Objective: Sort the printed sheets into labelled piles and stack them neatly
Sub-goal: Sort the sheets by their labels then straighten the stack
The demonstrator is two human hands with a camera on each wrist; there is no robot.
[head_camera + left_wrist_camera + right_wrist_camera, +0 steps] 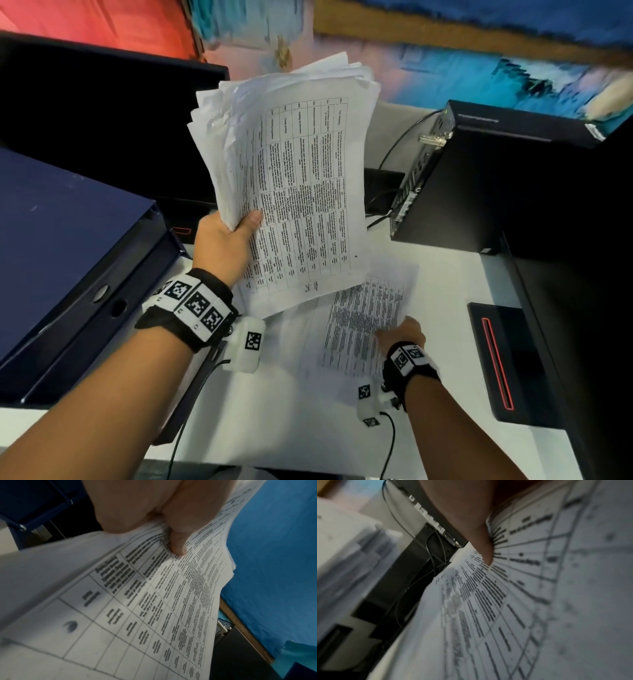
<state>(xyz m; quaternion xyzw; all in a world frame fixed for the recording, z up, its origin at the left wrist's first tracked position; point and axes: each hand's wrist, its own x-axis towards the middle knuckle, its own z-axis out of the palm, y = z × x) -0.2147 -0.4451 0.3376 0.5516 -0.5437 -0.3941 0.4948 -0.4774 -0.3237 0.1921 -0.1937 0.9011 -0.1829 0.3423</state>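
Note:
My left hand (233,236) grips a thick, uneven stack of printed sheets (294,178) by its lower left edge and holds it raised above the white desk (448,284). The top page carries a printed table. In the left wrist view the thumb (176,543) lies on that top page of the stack (154,601). A single printed sheet (359,322) lies low over the desk in front of me, blurred. My right hand (404,334) pinches its right edge. In the right wrist view the thumb (481,540) lies on the sheet (522,601), which hides the fingers.
A navy lever-arch binder (68,257) lies at the left. A black computer case (496,178) with cables (387,198) stands at the right rear. A flat black device with a red line (503,359) lies at the right. A dark box (102,120) stands at the back left.

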